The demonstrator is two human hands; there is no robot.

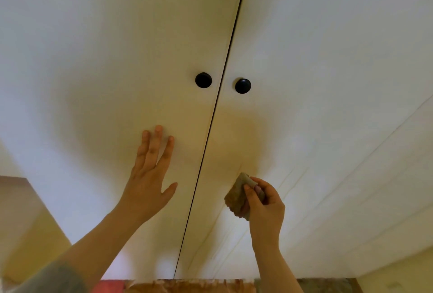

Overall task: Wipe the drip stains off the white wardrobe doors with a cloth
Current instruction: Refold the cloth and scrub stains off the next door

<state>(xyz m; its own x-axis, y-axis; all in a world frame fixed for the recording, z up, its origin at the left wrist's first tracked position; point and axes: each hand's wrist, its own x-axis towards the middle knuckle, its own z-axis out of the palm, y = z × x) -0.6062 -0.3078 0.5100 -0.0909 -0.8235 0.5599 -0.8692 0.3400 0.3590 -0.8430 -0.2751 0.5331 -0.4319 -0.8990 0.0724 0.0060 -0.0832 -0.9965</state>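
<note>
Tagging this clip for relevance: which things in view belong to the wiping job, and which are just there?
Job: cloth, gripped by right hand; right door with drip streaks; left door under flat left hand.
Just there: left knob; right knob; floor.

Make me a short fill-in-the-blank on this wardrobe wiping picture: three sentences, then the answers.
1. The right hand holds the cloth to the right door, ___ the knobs.
2. The left hand rests on the left door and holds ___.
3. Both knobs are coloured ___.

Missing words: below; nothing; black.
</note>
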